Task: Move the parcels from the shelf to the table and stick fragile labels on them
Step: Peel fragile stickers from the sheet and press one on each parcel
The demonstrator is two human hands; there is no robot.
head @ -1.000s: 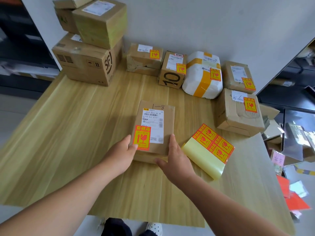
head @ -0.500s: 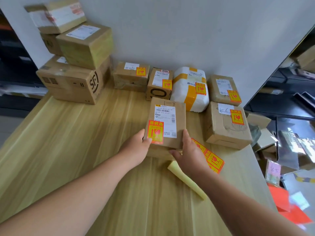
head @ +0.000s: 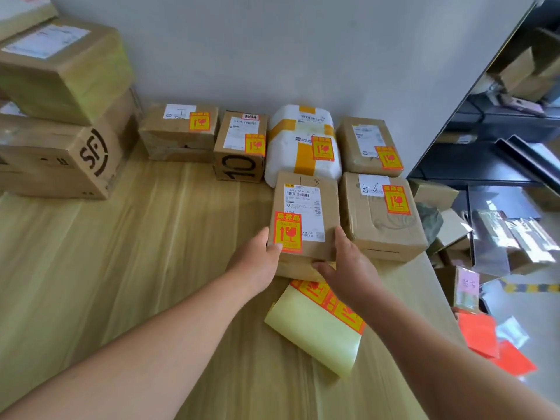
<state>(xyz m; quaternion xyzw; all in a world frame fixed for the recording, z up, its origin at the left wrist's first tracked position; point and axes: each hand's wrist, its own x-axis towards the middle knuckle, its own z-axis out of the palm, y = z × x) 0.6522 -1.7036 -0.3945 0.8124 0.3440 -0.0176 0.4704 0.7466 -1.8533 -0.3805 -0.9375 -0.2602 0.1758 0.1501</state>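
Parcel (head: 306, 189), flat brown cardboard, white slip, orange fragile label (head: 288, 233); left grip (head: 256, 263), right grip (head: 348, 271) clasping its near corners

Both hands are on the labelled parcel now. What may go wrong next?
1. The parcel, gripped by left hand and right hand, sits beside the box marked 5-6 near the table's right edge; a sideways push might shove that box off.
2. The label sheet lies below the right wrist; the arm may drag or crease it.
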